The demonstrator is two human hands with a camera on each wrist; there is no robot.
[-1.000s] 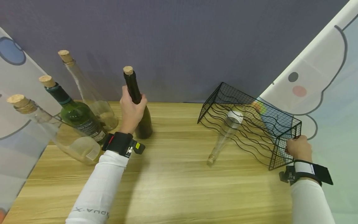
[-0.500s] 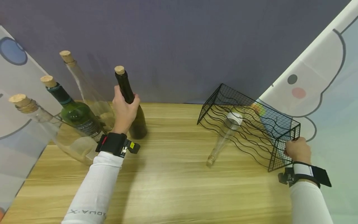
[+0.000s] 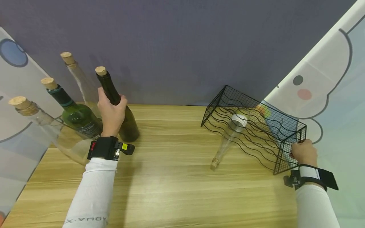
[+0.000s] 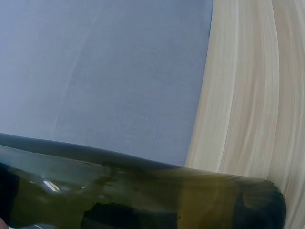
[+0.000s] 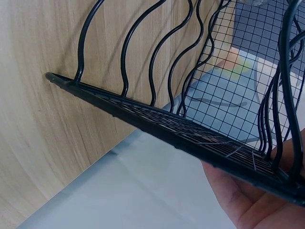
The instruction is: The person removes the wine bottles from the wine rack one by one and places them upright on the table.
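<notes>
A dark green wine bottle (image 3: pixel 129 126) with a cork stands at the left of the table, my left hand (image 3: pixel 112 114) wrapped round its neck. The same bottle (image 4: pixel 143 191) fills the bottom of the left wrist view. My right hand (image 3: pixel 304 152) grips the right end of a black wire wine rack (image 3: pixel 280 148). In the right wrist view, fingers (image 5: pixel 228 188) curl at the rack's mesh end panel (image 5: pixel 190 138). One clear corked bottle (image 3: pixel 229 136) lies in the rack, its neck pointing toward me.
Left of my left hand stand a green labelled bottle (image 3: pixel 78 115), a large clear bottle (image 3: pixel 65 139) and another clear bottle (image 3: pixel 78 74), all corked. A grey panel (image 3: pixel 176 50) rises behind the wooden table (image 3: pixel 176 177).
My left hand has moved left with the dark wine bottle, toward the other standing bottles, and the bottle leans more to the left. The right hand and rack stay in place.
</notes>
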